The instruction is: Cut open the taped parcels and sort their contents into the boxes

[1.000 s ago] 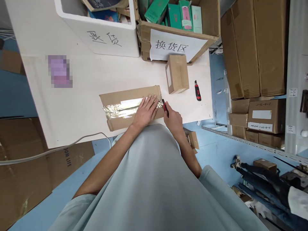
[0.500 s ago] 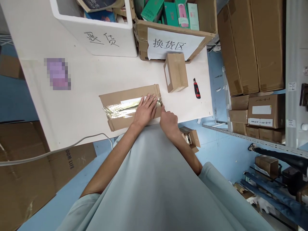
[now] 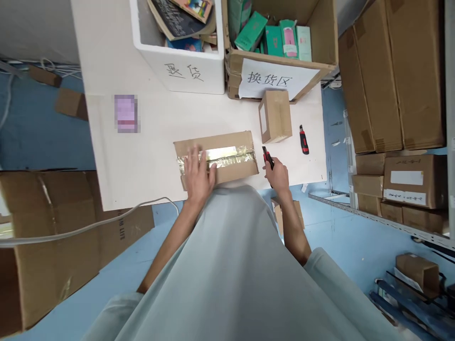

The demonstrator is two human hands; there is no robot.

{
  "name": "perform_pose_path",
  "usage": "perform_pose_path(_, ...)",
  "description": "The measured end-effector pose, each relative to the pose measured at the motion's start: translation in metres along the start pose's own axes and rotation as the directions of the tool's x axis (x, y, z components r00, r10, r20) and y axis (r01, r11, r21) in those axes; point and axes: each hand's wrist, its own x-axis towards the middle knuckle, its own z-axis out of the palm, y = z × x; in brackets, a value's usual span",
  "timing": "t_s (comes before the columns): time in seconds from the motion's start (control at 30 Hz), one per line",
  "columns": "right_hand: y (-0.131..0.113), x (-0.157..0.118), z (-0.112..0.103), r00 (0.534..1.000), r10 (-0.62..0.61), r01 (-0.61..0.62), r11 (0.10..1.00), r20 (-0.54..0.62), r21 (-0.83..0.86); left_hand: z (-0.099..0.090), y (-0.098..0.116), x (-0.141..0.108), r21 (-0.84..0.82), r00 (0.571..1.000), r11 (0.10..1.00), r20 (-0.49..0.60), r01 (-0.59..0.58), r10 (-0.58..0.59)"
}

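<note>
Perhaps we nick our left hand [image 3: 199, 177], its fingers spread over the left end of the taped carton [image 3: 232, 174] on the white table [image 3: 156, 113], if the cutter [image 3: 267, 155], clasped in the curled fingers of our right hand [image 3: 279, 176] just beside the carton's right end, skids along the shiny tape [image 3: 245, 158].

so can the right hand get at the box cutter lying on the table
Probably yes: nothing visible blocks the way from the right hand to the loose cutter. But the hand already holds a second cutter, which would likely need setting down first.
</note>
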Motion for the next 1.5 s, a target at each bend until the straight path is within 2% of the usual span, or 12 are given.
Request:
perform_pose_path(0.1,0.023,0.027,0.022,0.995,0.100,-0.103,0.989,0.028,0.108,-0.013,-0.025,-0.021,-0.011,0.991,0.992,-0.054,0.124,-0.124)
perform_pose_path(0.3,0.042,0.063,0.056,0.981,0.178,-0.194,0.933,0.082,0.303,-0.014,-0.047,-0.026,0.047,0.993,0.992,0.000,0.119,-0.119)
perform_pose_path(0.47,0.036,0.074,0.069,0.986,0.144,-0.164,0.927,0.083,0.338,-0.024,-0.061,-0.027,0.080,0.995,0.992,0.003,0.097,-0.097)
perform_pose_path(0.7,0.014,0.073,0.082,0.988,0.083,-0.135,0.882,0.133,0.452,-0.047,-0.096,-0.039,0.031,0.986,0.987,-0.047,0.159,-0.158)
perform_pose_path(0.9,-0.015,0.058,0.072,0.992,-0.033,-0.038,0.833,0.118,0.552,-0.069,-0.114,-0.049,0.057,0.968,0.970,-0.105,0.235,-0.228)
perform_pose_path(1.03,-0.032,0.044,0.066,0.988,-0.057,-0.054,0.754,0.147,0.654,-0.077,-0.108,-0.051,0.042,0.962,0.966,-0.119,0.253,-0.247)
perform_pose_path(1.13,-0.041,0.035,0.060,0.987,-0.054,-0.069,0.713,0.152,0.698,-0.077,-0.100,-0.049,0.017,0.959,0.965,-0.114,0.263,-0.259)
perform_pose_path(1.2,-0.044,0.030,0.051,0.989,-0.053,-0.059,0.704,0.135,0.708,-0.071,-0.095,-0.045,-0.008,0.955,0.962,-0.116,0.274,-0.274)
perform_pose_path(1.3,-0.048,0.023,0.032,0.993,-0.081,-0.009,0.682,0.087,0.731,-0.052,-0.086,-0.038,-0.087,0.952,0.954,-0.084,0.287,-0.294)
perform_pose_path(1.4,-0.055,0.015,0.012,0.989,-0.149,0.088,0.683,0.020,0.725,-0.027,-0.076,-0.031,-0.178,0.946,0.929,0.059,0.324,-0.318)
perform_pose_path(1.5,-0.064,0.006,-0.001,0.979,-0.198,0.179,0.720,-0.049,0.671,-0.012,-0.069,-0.026,-0.238,0.912,0.884,0.185,0.403,-0.367)
